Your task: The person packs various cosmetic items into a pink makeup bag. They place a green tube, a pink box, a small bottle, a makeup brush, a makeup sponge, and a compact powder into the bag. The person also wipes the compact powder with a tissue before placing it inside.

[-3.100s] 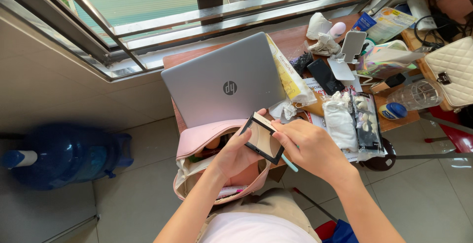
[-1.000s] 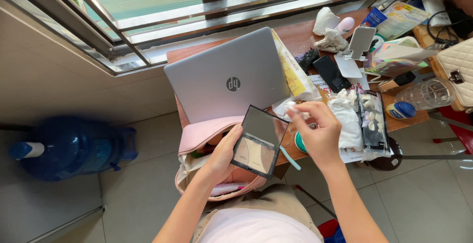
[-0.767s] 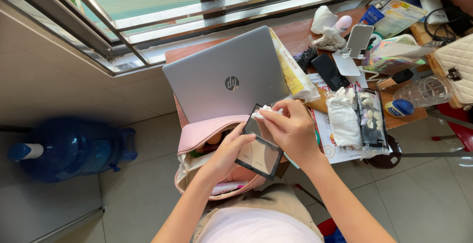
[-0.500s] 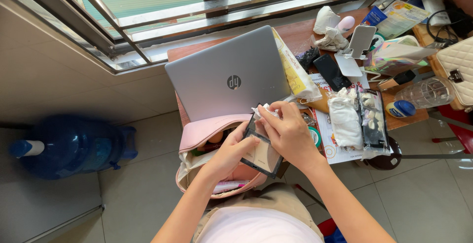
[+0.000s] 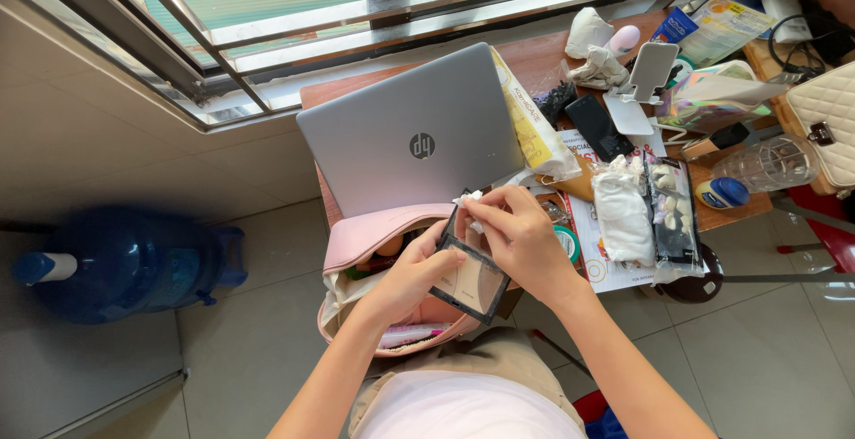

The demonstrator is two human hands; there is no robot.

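Note:
My left hand [image 5: 411,272] holds an open black powder compact [image 5: 469,284] with beige powder, over a pink pouch [image 5: 370,241] on my lap. My right hand [image 5: 518,236] pinches a small white tissue [image 5: 468,199] against the compact's mirror lid, covering most of the lid. A closed silver laptop [image 5: 410,141] lies on the wooden table just beyond both hands.
The table [image 5: 534,69] holds a black phone [image 5: 596,127], a white phone stand [image 5: 650,74], packets of cotton pads [image 5: 622,216], crumpled tissues [image 5: 598,69] and a clear jar [image 5: 764,165]. A quilted white bag [image 5: 833,118] sits at right. A blue water jug [image 5: 134,265] stands on the floor left.
My right hand picked up a white tissue from the table, brought it to the compact's mirror and now presses it there. The left hand kept hold of the compact, tilting it slightly.

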